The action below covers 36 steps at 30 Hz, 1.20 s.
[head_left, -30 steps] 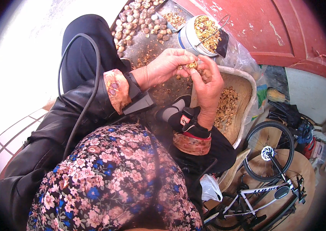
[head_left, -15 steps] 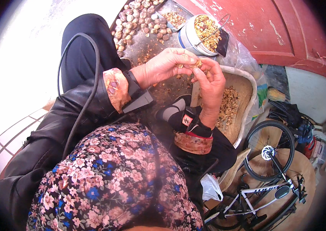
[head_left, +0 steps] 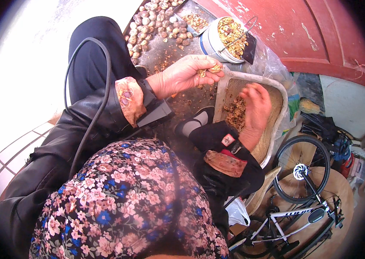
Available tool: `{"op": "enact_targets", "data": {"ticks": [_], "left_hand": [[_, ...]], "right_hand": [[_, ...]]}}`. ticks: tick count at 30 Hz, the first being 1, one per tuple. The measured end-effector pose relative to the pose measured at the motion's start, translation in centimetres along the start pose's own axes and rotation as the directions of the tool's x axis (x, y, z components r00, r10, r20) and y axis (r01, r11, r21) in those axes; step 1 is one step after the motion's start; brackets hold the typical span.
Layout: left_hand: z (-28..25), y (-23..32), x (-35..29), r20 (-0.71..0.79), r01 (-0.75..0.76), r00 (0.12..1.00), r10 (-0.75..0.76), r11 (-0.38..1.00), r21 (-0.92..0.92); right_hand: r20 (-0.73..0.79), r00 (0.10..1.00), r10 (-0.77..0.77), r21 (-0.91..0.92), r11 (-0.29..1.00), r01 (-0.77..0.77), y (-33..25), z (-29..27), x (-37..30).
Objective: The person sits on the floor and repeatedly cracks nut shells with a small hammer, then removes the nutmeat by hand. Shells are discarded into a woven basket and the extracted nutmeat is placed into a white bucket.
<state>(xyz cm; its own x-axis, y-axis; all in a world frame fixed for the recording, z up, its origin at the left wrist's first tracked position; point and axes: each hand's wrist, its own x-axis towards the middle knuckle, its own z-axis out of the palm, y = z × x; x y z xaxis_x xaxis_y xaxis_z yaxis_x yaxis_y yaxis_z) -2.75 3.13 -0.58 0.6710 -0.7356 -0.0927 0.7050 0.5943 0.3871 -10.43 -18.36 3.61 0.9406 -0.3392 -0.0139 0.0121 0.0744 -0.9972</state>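
Walnut pieces [head_left: 210, 70] rest in my left hand [head_left: 186, 75], pinched between thumb and fingers at centre. My right hand [head_left: 258, 108] is apart from it, over the pale-rimmed, scoop-shaped tray [head_left: 281, 97]. Its fingers are loosely bent and slightly blurred, and I see nothing in them. Brown walnut shell bits [head_left: 235, 114] lie in the tray, partly hidden by that hand. Beyond my hands stands a white bucket [head_left: 208, 42] filled with yellowish walnut kernels [head_left: 230, 36].
Whole walnuts [head_left: 158, 21] are heaped at the far side, beside a shallow container of light pieces [head_left: 195, 21]. Shell crumbs litter the dark floor. A red door [head_left: 307, 34] stands behind the bucket. On the right, a bicycle [head_left: 296, 211] is near the tray.
My right hand has left the left one and moved right and down over the tray. My left hand keeps its place with the walnut pieces.
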Motion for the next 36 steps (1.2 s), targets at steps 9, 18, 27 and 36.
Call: {"op": "enact_targets", "data": {"ticks": [9, 18, 27, 36], "left_hand": [[0.7, -0.6, -0.3, -0.022, -0.076, 0.997, 0.078, 0.994, 0.073], [0.8, -0.9, -0.4, -0.047, -0.058, 0.997, 0.067, 0.984, 0.168], [0.3, -0.9, -0.3, -0.065, -0.094, 0.992, 0.112, 0.969, 0.228], [0.0, -0.3, -0.1, 0.002, 0.008, 1.000, -0.008, 1.000, 0.009]], "right_hand": [[0.169, 0.928, -0.333, -0.618, 0.697, 0.363, 0.1, 7.0, -1.5], [0.242, 0.848, -0.471, -0.723, 0.495, 0.481, -0.2, 9.4, -1.7], [0.060, 0.935, -0.348, -0.530, 0.783, 0.325, 0.9, 9.1, -1.3], [-0.140, 0.837, -0.529, -0.795, 0.564, 0.224, -1.3, 4.7, -0.7]]}}
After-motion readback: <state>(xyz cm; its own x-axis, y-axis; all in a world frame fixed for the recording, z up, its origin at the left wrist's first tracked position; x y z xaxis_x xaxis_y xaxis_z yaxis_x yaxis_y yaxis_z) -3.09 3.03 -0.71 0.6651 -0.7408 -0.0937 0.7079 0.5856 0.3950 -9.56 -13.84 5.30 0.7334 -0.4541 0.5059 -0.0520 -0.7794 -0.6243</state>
